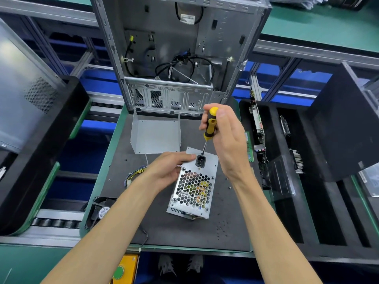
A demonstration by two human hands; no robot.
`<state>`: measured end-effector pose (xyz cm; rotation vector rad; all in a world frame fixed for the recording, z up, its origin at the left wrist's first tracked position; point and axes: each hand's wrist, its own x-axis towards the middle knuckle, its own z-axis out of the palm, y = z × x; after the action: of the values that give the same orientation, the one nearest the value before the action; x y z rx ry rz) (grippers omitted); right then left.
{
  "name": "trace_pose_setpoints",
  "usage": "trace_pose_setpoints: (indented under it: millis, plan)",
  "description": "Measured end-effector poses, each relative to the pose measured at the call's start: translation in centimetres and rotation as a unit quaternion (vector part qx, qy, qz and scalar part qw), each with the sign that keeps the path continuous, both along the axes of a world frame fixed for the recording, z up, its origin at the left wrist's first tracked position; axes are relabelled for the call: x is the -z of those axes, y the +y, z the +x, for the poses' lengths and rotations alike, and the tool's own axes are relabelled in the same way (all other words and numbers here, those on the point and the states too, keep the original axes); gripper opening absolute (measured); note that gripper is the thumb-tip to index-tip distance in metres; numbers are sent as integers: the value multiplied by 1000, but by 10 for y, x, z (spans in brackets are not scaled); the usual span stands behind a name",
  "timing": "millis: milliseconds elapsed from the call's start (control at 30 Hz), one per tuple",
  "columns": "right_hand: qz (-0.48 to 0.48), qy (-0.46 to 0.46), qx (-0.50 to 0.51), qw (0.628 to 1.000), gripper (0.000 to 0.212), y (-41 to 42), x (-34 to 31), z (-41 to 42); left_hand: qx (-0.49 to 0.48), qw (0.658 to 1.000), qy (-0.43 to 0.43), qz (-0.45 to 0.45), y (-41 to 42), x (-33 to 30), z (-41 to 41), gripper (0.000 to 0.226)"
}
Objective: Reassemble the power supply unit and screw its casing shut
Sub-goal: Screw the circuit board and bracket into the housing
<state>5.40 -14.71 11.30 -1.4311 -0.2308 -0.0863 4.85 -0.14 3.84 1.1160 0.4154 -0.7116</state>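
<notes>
The silver power supply unit point(193, 187) stands on end on the dark mat point(184, 232), its honeycomb grille and black power socket point(200, 160) facing up. My left hand point(170, 169) grips its upper left edge, thumb lying by the socket. My right hand point(225, 136) holds a yellow-and-black screwdriver point(210, 125) upright, with the tip down at the panel just above the socket. A bent silver cover plate point(155, 136) stands on the mat behind the unit. Coloured wires point(135, 175) trail from the unit's left side.
An open grey computer case point(176, 54) stands at the mat's far edge. A black fan point(102, 210) lies at the mat's left corner. A small screw point(230, 187) lies right of the unit. Black foam trays point(287, 160) with circuit boards stand to the right.
</notes>
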Motion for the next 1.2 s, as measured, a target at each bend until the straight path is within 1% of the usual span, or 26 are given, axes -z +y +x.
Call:
trace_pose_setpoints:
  millis: [133, 233, 400, 567, 700, 767, 833, 900, 967, 1033, 1100, 1200]
  plan:
    - [-5, -24, -6, 1000, 21, -1, -2, 1, -2, 1000, 0, -3, -1, 0, 0, 28]
    - [10, -23, 7, 1000, 16, 1, -1, 0, -3, 1000, -4, -3, -1, 1, 0, 27]
    - [30, -35, 46, 998, 14, 5, 3, -6, -2, 1000, -9, -2, -1, 1, -2, 27]
    - [26, -39, 86, 995, 16, 10, 3, -8, 0, 1000, -15, 1, 0, 2, -3, 27]
    - [-2, -9, 97, 995, 19, 14, -5, -3, 9, 999, -45, 21, -2, 2, -7, 24]
    - [8, -17, 103, 995, 14, 17, -11, 1, 12, 997, -65, 44, -1, 2, -11, 26]
    - [60, -26, 97, 993, 10, 20, -19, 5, 10, 993, -88, 79, 3, 0, -16, 28]
    - [179, 22, 65, 981, 17, 27, -28, 9, -17, 986, -113, 125, 14, -2, -21, 26]
    - [304, 99, 22, 947, 21, 35, -31, 12, -59, 976, -133, 162, 30, -3, -24, 20]
    - [372, 169, -8, 913, 26, 49, -26, 14, -94, 961, -151, 211, 56, 0, -27, 16]
    - [399, 220, -16, 890, 28, 65, -16, 15, -117, 934, -166, 293, 87, 8, -30, 15]
    - [410, 277, -18, 869, 28, 90, -2, 13, -123, 864, -169, 459, 134, 29, -39, 16]
